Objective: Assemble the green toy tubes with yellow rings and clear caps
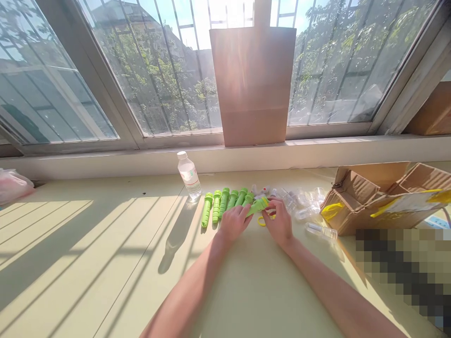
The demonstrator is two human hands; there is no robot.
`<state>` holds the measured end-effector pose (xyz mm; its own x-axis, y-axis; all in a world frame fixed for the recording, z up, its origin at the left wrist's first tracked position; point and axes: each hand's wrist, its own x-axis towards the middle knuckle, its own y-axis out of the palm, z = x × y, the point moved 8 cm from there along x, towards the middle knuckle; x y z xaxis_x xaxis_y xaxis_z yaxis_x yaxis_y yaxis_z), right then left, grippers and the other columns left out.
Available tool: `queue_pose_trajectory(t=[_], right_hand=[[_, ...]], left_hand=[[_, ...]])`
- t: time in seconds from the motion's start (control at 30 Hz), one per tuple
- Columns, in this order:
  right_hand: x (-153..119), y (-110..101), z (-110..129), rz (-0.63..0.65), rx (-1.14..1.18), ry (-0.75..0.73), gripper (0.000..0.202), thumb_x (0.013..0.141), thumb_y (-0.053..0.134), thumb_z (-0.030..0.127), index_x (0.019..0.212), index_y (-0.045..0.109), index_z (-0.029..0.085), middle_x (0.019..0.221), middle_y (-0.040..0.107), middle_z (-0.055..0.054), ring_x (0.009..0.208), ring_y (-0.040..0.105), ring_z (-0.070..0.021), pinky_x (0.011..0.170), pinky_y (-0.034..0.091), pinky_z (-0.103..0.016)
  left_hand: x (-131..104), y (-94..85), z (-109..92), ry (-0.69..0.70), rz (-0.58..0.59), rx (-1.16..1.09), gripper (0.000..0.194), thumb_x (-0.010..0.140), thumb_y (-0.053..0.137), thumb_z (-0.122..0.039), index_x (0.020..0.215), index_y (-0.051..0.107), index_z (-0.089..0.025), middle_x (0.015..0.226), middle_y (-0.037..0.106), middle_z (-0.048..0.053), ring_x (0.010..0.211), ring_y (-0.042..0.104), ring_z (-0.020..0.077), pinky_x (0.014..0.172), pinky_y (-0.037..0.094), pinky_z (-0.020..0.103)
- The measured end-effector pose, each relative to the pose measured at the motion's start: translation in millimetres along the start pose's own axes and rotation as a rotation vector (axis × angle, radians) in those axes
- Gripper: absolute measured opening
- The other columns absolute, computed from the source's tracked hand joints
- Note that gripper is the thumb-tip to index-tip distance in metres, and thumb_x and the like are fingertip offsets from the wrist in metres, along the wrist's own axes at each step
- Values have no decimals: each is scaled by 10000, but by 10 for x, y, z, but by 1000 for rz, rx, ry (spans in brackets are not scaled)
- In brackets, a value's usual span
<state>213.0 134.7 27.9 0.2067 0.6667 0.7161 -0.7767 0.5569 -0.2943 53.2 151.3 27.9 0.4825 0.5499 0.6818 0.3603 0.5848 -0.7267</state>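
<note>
Holding a bright green ribbed plastic tube (258, 205), tilted just above a pale yellow-green tabletop (120, 263), with the left hand (234, 220) closed around its lower part and the right hand (278, 223) narrowed at its upper end. Just below the right fingertips, showing a small yellow ring (261, 220); impossible to tell whether pinched or lying loose. To the left, lined up side by side, with a row of similar green tubes (224, 203). Beyond that row's left end, standing near a clear water bottle with a white cap (190, 178). Right of the hands, strewn with clear plastic tubes (306, 204), up to an open brown cardboard box with yellow tape (380, 202). At the far left, reaching a pinkish plastic bag (14, 185). Behind, bounded by a white ledge (155, 163) and barred sliding windows (165, 70), partly covered by an upright brown cardboard sheet (255, 89). Lit from outside, past trees and a building, and striped with long bar shadows.
</note>
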Motion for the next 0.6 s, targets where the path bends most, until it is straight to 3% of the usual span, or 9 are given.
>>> queue_pose_trajectory(t=[0.1,0.27,0.6], right_hand=[[0,-1,-5,2,-2,10,163,864,567,342,968,473,258,1122,668,-72,700,687,-160,560,583,-329],[4,-7,-5,-2,-1,27,185,845,576,346,964,465,259,1123,670,-71,702,683,-168,555,587,-339],[7,-7,24,-2,-2,23,151,874,574,361,920,477,254,1114,669,-68,705,682,-156,541,583,-319]], left_hand=[[9,-33,-19,6,-30,21,266,981,506,-390,1142,646,-232,740,670,50,692,648,215,618,456,316],[15,0,-58,7,35,24,340,990,460,-437,1178,640,-218,735,672,60,706,661,235,656,481,342],[33,-48,-78,1,10,48,351,1013,421,-449,1082,653,-195,663,658,45,615,649,213,542,407,307]])
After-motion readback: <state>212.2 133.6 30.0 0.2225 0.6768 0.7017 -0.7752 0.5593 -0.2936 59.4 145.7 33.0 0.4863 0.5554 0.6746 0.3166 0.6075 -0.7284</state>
